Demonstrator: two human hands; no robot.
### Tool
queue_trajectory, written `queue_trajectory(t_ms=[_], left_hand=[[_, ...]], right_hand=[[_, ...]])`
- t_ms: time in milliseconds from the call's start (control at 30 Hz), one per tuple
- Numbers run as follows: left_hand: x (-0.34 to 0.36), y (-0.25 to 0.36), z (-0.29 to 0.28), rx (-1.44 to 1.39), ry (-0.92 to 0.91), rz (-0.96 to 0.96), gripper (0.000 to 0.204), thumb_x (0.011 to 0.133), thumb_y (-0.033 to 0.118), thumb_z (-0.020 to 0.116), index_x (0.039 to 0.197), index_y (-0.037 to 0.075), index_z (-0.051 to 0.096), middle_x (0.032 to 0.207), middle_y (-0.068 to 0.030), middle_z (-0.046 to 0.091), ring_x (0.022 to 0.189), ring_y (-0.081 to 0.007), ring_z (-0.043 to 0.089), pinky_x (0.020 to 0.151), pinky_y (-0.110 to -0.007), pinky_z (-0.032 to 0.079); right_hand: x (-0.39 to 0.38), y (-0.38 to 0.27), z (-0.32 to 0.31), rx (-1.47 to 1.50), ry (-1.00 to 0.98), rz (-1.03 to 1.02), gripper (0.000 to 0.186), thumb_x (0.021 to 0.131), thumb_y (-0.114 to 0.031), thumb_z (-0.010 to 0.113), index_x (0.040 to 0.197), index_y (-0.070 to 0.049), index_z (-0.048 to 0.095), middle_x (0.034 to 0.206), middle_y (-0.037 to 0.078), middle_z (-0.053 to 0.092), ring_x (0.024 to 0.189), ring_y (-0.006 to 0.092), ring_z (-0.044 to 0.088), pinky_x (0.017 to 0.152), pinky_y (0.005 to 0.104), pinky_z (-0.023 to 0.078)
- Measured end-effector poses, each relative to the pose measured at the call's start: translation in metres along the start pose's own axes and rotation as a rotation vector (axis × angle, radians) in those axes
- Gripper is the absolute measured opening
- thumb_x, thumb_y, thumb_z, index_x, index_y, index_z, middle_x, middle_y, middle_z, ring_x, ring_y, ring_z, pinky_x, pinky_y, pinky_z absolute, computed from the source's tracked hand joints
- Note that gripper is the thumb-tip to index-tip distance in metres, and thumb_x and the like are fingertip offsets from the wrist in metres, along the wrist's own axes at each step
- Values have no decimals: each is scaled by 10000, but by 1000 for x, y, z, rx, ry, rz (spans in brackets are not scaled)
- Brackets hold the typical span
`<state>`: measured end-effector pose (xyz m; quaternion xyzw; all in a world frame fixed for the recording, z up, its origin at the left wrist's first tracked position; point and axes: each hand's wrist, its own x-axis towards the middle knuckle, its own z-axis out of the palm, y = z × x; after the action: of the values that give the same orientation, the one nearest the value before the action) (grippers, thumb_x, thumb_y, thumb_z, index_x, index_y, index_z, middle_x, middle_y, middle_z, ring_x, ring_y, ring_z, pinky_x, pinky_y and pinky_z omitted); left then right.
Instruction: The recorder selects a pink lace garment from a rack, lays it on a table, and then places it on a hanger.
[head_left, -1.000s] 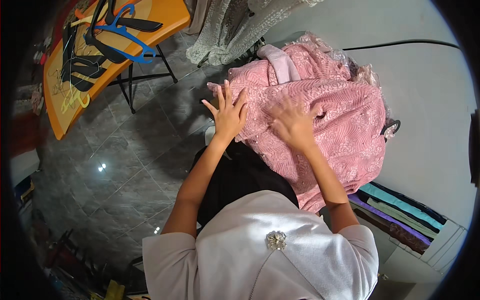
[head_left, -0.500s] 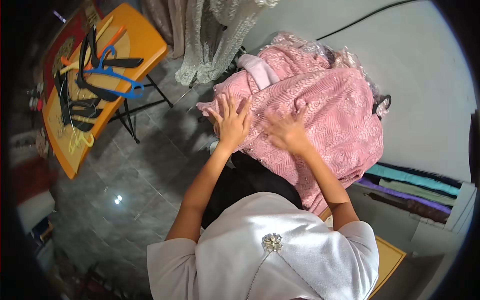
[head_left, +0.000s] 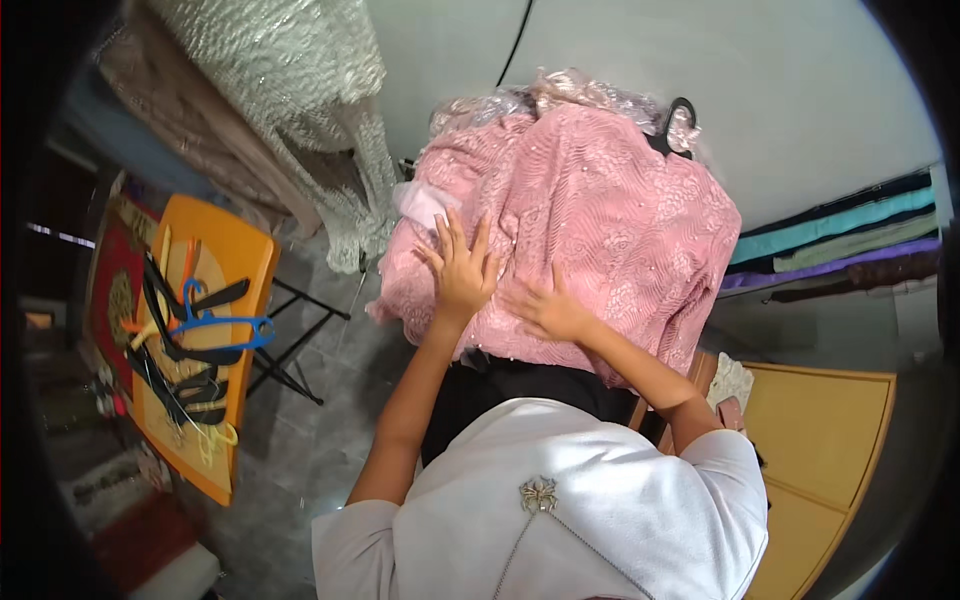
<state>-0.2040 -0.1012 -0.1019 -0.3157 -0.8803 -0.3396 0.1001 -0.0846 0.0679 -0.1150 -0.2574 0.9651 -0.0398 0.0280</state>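
A pink patterned lace garment [head_left: 620, 220] with small beads is spread out in front of me. A black clothes hanger [head_left: 680, 130] pokes out at its far right edge. My left hand [head_left: 463, 278] lies open on the left part of the cloth, fingers spread, close to a smooth pale pink piece of fabric [head_left: 425, 205]. Just to its right, my right hand [head_left: 548, 308] rests palm down on the near part of the garment, open and slightly blurred. Neither hand grasps the cloth.
Several black, blue and orange hangers lie on a yellow folding table [head_left: 225, 235] at the left. A silvery textured dress [head_left: 290, 70] hangs at the upper left. Folded fabrics [head_left: 840, 225] sit at the right, above a yellow cabinet [head_left: 820, 430]. Plastic-wrapped clothing [head_left: 590, 90] lies behind the garment.
My view has turned, so the table sits lower and the hanging dress looks larger. The garment lies flatter and its hanger hook shows more fully. My right hand has slid toward me.
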Motion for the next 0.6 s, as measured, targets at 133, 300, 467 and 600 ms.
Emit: queue_trajectory(t_ms=[133, 300, 467, 600], left_hand=[[35, 12, -1, 19, 33, 76, 566, 863, 348, 472, 1387, 188, 329, 1442, -288, 98, 1327, -478, 74, 937, -715, -22], [75, 44, 8, -4, 53, 212, 579, 853, 319, 502, 1391, 200, 321, 1460, -239, 114, 1329, -464, 93, 914, -734, -43], [112, 91, 28, 77, -85, 394, 535, 861, 326, 491, 1367, 212, 361, 1483, -151, 130, 1348, -417, 87, 898, -750, -48], [143, 96, 36, 186, -41, 503, 500, 863, 346, 482, 1345, 242, 398, 1490, -69, 160, 1363, -331, 131, 900, -751, -53]], right_hand=[[-31, 33, -13, -162, 164, 149, 475, 820, -422, 529, 1280, -329, 457, 1446, -25, 287, 1351, 279, 195, 965, 722, -14], [-83, 114, -79, -393, 573, 879, 480, 877, -373, 469, 1336, -247, 408, 1464, 141, 197, 1343, 421, 114, 942, 717, -38], [-68, 114, -87, -111, 737, 1086, 579, 871, -412, 452, 1382, -166, 329, 1453, 274, 83, 1324, 490, 47, 1000, 644, -40], [-55, 105, -78, -35, 410, 684, 438, 865, -394, 488, 1298, -344, 446, 1478, 73, 198, 1340, 394, 155, 998, 669, -38]])
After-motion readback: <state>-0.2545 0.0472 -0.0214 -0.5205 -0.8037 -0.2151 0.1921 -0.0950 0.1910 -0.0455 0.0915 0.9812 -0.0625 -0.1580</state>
